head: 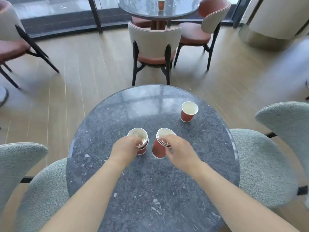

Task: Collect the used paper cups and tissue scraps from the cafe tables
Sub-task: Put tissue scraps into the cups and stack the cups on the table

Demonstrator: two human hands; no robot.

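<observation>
1. Fingers point(136, 142) of the left hand point(126, 149) curl over the rim of a short cup stack point(142, 150), which stands upright on the grey table point(150, 190) with crumpled tissue point(138, 133) inside.
2. The right hand point(179, 148) pinches the rims of a tilted second stack point(158, 149).
3. A single cup point(189, 113) stands apart, far right.
4. Another cup point(161, 4) sits on the far table point(177, 10).

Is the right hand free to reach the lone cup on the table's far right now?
Probably not yet: the right hand grips a tilted cup stack. Only bare tabletop lies between it and the lone cup.
</observation>
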